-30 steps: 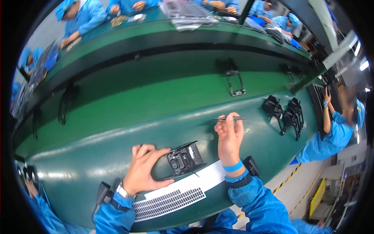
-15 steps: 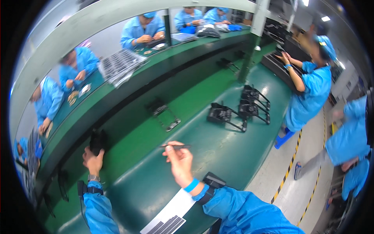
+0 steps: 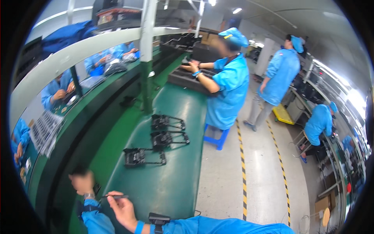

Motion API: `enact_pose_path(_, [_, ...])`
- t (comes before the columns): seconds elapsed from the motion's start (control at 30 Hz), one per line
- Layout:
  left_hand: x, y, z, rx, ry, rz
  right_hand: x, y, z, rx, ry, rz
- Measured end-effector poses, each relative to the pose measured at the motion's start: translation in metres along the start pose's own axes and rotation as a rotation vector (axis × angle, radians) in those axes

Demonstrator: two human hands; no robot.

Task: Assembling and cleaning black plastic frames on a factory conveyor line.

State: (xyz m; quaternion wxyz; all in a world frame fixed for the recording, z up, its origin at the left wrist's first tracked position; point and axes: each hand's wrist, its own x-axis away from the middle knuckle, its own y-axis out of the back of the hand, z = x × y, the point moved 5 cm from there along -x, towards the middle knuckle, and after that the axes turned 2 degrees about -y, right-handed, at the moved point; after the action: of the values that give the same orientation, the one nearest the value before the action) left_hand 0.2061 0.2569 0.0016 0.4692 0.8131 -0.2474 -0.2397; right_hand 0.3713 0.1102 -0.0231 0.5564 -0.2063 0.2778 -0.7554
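At the lower left, my left hand (image 3: 83, 183) is smeared by motion over the green belt, its fingers curled about a blurred black part (image 3: 80, 170). The part's kind cannot be made out. To its right, my right hand (image 3: 124, 211) pinches a thin, dark, pen-like tool (image 3: 115, 196) between thumb and fingers, above the near end of the green worktop. Ahead on that worktop lie three black open-framed parts: a near one (image 3: 134, 156), a middle one (image 3: 161, 139) and a far one (image 3: 160, 121). Neither hand touches these.
A light green post (image 3: 147, 78) stands at the worktop's far left. Beyond the parts, a seated co-worker (image 3: 230, 89) handles something over a dark foam tray (image 3: 187, 81). More co-workers sit across the belt. Another person (image 3: 277, 74) stands in the striped aisle at right.
My view has swung to the right, so the parts and co-workers appear farther left. Both hands now sit lower left in view. The black part and pen-like tool stay in them.
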Motion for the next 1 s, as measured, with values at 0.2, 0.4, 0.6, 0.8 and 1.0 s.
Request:
enact_pose_path(0.2, [-0.021, 0.052, 0.073, 0.332, -0.536, 0.033, 0.002, 0.000, -0.005, 0.089, -0.100, 0.034])
enact_pose_path(0.4, [0.090, 0.236, 0.122, 0.042, -0.803, 0.477, -0.011, 0.005, 0.027, 0.147, -0.070, 0.150])
enact_pose_path(0.6, [0.159, 0.251, 0.203, 0.140, -0.661, 0.378, 0.017, -0.036, 0.058, 0.205, -0.021, 0.470])
enact_pose_path(0.8, [0.201, 0.202, 0.234, 0.369, -0.656, 0.280, 0.115, -0.023, 0.096, 0.383, -0.106, 1.055])
enact_pose_path(1.0, [0.213, 0.206, 0.240, 0.270, -0.621, 0.304, 0.151, 0.009, 0.101, 0.747, -0.174, 1.319])
